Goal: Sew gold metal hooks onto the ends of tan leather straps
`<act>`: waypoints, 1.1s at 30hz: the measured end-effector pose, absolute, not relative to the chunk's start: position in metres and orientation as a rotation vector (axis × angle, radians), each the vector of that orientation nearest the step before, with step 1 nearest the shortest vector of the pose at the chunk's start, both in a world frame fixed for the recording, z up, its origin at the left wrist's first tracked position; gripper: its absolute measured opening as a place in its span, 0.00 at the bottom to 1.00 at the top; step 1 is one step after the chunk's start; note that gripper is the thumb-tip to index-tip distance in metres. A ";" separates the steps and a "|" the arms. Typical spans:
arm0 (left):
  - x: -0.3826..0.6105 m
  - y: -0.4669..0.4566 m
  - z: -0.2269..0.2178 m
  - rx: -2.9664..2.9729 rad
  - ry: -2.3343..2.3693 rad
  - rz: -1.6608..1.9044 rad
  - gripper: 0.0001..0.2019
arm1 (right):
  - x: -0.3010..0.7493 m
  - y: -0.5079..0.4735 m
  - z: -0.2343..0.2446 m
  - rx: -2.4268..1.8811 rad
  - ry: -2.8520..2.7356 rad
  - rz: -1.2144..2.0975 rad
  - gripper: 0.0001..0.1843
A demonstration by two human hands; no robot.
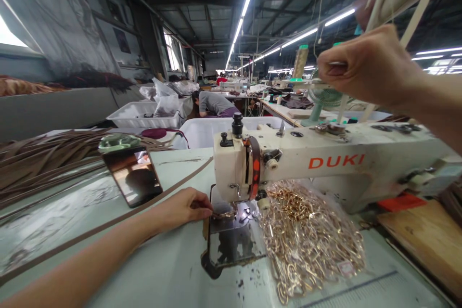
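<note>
My left hand [187, 208] lies on the left of the sewing machine's needle plate, thumb and fingers pinched together. They hold the end of a narrow strap with a small gold metal piece [226, 214] by the lit needle area. My right hand [364, 65] is raised above the arm of the white sewing machine [288, 154], closed in a fist; whatever is inside it, if anything, is hidden. To the right of the needle lies a clear plastic bag of gold metal clasps [306, 236].
A phone [135, 175] leans on the table left of the machine, beside a long brown strap [108, 224]. More straps [46, 163] are piled at far left. White bins [147, 114], a thread cone [300, 62] and a bent-over person [216, 103] are beyond. A wooden board [426, 236] sits at right.
</note>
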State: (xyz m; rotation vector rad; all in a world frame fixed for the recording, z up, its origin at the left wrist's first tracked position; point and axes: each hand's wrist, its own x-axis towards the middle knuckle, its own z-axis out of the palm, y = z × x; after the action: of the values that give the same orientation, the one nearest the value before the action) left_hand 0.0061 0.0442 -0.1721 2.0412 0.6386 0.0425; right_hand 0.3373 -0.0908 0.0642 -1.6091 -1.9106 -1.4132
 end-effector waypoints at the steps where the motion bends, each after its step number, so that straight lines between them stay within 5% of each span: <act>1: 0.007 0.042 -0.173 2.041 0.618 0.040 0.17 | 0.336 -0.096 0.065 -1.583 -1.904 -1.515 0.13; 7: 0.012 0.028 -0.178 2.020 0.507 0.034 0.14 | 0.329 -0.090 0.068 -1.644 -1.845 -1.804 0.14; 16: 0.012 0.024 -0.166 2.265 0.253 0.190 0.11 | 0.321 -0.078 0.076 -1.682 -1.917 -1.714 0.16; 25: 0.011 0.025 -0.187 1.733 0.514 0.185 0.18 | 0.343 -0.100 0.054 -1.628 -1.829 -1.546 0.17; 33: 0.024 0.010 -0.172 2.419 0.201 0.233 0.14 | 0.349 -0.120 0.040 -1.585 -1.887 -1.498 0.22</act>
State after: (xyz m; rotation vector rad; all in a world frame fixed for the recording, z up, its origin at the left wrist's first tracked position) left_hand 0.0238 0.0100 -0.1715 2.4187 0.2005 0.2325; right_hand 0.3485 -0.1205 0.0403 -1.5852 -1.8873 -1.4982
